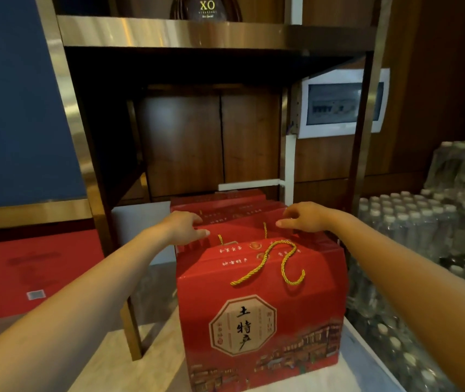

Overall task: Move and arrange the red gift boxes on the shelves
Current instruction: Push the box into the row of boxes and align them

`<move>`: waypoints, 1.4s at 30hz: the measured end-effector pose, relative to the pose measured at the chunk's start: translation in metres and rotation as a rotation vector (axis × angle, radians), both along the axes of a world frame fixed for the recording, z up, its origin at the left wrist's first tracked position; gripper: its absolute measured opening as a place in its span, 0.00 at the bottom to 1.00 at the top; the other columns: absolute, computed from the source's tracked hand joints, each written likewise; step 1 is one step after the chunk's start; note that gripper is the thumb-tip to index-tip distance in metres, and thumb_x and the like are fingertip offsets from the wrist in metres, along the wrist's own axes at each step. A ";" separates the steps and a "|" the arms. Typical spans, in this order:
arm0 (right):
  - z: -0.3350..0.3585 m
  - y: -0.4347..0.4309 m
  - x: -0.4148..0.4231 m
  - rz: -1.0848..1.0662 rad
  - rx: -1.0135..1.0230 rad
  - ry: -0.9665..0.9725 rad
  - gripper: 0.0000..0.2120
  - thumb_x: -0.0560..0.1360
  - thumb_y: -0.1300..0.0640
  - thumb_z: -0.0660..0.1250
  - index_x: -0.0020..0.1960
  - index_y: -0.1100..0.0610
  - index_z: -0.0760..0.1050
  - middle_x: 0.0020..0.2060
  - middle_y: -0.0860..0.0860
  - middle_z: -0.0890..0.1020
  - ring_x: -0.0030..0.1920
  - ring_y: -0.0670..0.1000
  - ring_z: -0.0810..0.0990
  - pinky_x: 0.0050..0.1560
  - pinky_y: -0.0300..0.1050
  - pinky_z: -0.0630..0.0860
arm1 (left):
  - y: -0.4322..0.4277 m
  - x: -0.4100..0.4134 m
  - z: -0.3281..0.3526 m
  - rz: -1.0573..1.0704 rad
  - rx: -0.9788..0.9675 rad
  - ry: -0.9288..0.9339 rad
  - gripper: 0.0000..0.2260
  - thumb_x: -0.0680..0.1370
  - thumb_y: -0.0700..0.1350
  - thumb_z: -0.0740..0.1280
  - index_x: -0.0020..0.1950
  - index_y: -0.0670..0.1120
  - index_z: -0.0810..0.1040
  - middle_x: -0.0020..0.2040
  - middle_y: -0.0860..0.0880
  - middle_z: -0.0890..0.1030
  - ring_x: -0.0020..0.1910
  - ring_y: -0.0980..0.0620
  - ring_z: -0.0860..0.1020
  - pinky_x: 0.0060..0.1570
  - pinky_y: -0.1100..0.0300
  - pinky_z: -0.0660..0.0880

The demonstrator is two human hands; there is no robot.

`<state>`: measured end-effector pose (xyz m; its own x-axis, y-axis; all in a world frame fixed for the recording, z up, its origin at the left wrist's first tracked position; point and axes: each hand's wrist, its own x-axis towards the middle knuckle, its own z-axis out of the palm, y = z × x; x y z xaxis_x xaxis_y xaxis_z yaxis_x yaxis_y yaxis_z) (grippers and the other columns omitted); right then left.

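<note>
Several red gift boxes stand in a row running away from me under the shelf unit. The nearest red gift box [259, 315] has a gold rope handle [271, 261] lying on its top and an octagonal label on its front. Behind it stands a second red gift box [242, 224]. My left hand [186, 226] rests on that second box's top left edge with fingers curled over it. My right hand [302, 217] touches its top right edge, thumb and fingers pinching loosely. More red boxes [220, 198] stand further back.
A gold-framed shelf unit [169, 32] stands over the boxes, with a dark bottle marked XO [207, 8] on its upper level. Shrink-wrapped packs of water bottles [423, 227] are stacked at right. A flat red surface [36, 270] lies at left. A white electrical panel [341, 104] hangs behind.
</note>
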<state>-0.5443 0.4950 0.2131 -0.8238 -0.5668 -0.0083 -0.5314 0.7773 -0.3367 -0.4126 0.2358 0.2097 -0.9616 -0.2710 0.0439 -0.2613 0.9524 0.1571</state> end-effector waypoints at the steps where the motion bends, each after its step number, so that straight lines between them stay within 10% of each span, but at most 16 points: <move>1: 0.000 -0.004 -0.007 -0.006 0.000 0.001 0.29 0.72 0.39 0.62 0.66 0.57 0.71 0.63 0.55 0.76 0.62 0.54 0.75 0.61 0.47 0.71 | -0.004 -0.007 -0.002 -0.008 -0.005 0.004 0.28 0.77 0.58 0.61 0.73 0.46 0.67 0.73 0.47 0.71 0.70 0.47 0.70 0.65 0.56 0.67; 9: -0.008 -0.039 -0.059 -0.038 -0.026 0.018 0.28 0.74 0.43 0.64 0.68 0.57 0.67 0.65 0.57 0.74 0.63 0.56 0.74 0.60 0.45 0.70 | -0.042 -0.048 -0.024 -0.109 0.015 -0.118 0.31 0.78 0.58 0.60 0.78 0.48 0.58 0.77 0.47 0.62 0.75 0.48 0.63 0.72 0.57 0.60; 22: -0.016 -0.054 -0.111 -0.156 0.020 -0.170 0.30 0.69 0.38 0.66 0.64 0.57 0.71 0.57 0.51 0.77 0.58 0.54 0.76 0.58 0.47 0.71 | -0.053 -0.064 -0.059 0.057 0.147 0.253 0.29 0.73 0.61 0.66 0.70 0.51 0.70 0.73 0.45 0.68 0.72 0.44 0.64 0.71 0.52 0.63; 29: -0.015 -0.046 -0.116 -0.084 -0.222 -0.317 0.10 0.68 0.49 0.72 0.42 0.48 0.72 0.39 0.44 0.79 0.38 0.42 0.79 0.31 0.33 0.75 | -0.057 -0.055 -0.063 0.307 0.683 0.350 0.35 0.65 0.57 0.76 0.68 0.46 0.71 0.63 0.45 0.79 0.59 0.45 0.79 0.53 0.58 0.74; 42: -0.024 0.000 -0.088 -0.164 -0.420 -0.308 0.22 0.71 0.59 0.70 0.61 0.67 0.71 0.35 0.52 0.77 0.36 0.47 0.77 0.32 0.38 0.74 | -0.033 -0.041 -0.049 0.338 0.838 0.397 0.33 0.67 0.45 0.77 0.70 0.43 0.71 0.64 0.43 0.78 0.58 0.44 0.79 0.62 0.49 0.75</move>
<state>-0.6323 0.4951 0.1887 -0.8966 -0.4381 -0.0640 -0.2425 0.6070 -0.7568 -0.4535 0.2030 0.1605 -0.7849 -0.6195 0.0154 -0.2812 0.3783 0.8819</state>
